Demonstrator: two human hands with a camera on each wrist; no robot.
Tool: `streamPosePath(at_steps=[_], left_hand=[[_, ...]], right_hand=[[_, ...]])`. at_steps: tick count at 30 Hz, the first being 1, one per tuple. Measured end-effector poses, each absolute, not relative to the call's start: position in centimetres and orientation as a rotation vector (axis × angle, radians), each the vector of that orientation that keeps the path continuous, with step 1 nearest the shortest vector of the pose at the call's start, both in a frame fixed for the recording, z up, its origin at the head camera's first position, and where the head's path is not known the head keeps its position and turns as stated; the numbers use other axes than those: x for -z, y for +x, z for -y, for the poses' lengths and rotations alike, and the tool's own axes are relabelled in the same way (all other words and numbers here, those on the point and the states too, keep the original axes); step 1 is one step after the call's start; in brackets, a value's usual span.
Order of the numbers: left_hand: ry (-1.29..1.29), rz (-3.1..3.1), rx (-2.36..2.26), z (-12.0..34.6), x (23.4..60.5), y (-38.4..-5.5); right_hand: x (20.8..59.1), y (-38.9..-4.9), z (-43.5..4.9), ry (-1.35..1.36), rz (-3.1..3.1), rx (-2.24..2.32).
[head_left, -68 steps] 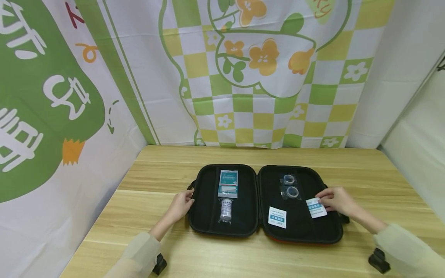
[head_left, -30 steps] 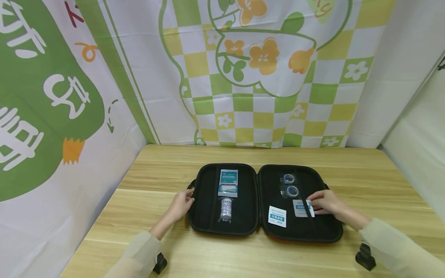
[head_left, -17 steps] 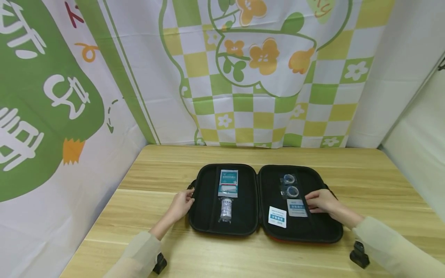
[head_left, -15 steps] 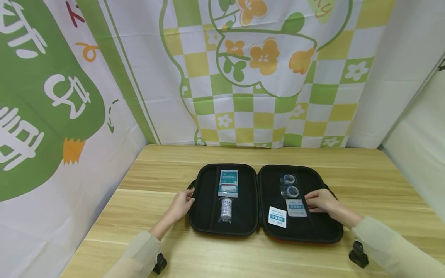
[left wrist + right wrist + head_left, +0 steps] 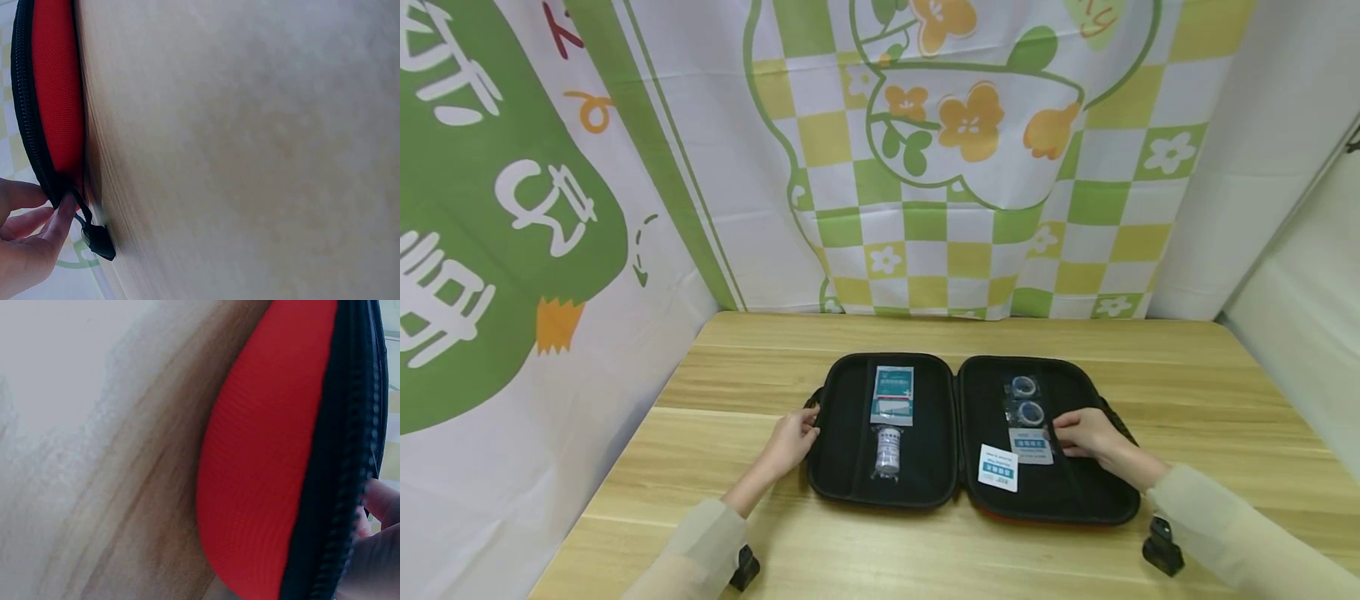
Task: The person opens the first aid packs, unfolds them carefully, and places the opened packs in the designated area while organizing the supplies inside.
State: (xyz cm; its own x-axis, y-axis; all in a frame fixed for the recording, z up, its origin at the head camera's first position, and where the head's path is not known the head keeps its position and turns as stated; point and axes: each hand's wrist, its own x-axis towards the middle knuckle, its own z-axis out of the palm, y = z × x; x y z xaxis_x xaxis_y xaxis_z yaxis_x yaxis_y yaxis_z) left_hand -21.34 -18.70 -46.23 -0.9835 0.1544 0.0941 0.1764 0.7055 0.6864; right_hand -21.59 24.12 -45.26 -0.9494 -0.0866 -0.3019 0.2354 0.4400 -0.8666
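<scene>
An unfolded black-lined, red-shelled zip case (image 5: 925,492) lies on the table. My left hand (image 5: 796,437) grips its left edge; in the left wrist view the fingers (image 5: 59,219) pinch the zippered corner beside a black pull tab (image 5: 99,240). Over the right half, my right hand (image 5: 1090,435) holds the right edge of a white-and-blue alcohol pad packet (image 5: 1032,446) at the dark elastic strap (image 5: 1075,479). Another alcohol pad packet (image 5: 998,468) lies lower left of it. The right wrist view shows mostly red shell (image 5: 262,462), hiding the fingertips.
Two wrapped tape rolls (image 5: 1028,412) lie in the right half, above the packets. A teal-and-white packet (image 5: 892,396) and a wrapped white cylinder (image 5: 887,452) sit in the left half. Wooden table (image 5: 760,367) surrounds the case, with a patterned curtain (image 5: 925,208) behind.
My right hand has carried the alcohol pad packet left from the case's right side, past the elastic strap to below the tape rolls. The left hand has stayed at the left edge.
</scene>
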Motion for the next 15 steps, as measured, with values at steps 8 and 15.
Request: streamPosePath(at_steps=[8,15], left_hand=[[-0.277,2.871,1.174,18.7,46.3,-21.3],[-0.293,2.855,1.175,18.8,46.4,-21.3]], right_hand=[[45.2,-21.6,-24.3,0.12,-2.392,1.508],[44.8,-21.3,-25.0,0.096,-2.361,1.532]])
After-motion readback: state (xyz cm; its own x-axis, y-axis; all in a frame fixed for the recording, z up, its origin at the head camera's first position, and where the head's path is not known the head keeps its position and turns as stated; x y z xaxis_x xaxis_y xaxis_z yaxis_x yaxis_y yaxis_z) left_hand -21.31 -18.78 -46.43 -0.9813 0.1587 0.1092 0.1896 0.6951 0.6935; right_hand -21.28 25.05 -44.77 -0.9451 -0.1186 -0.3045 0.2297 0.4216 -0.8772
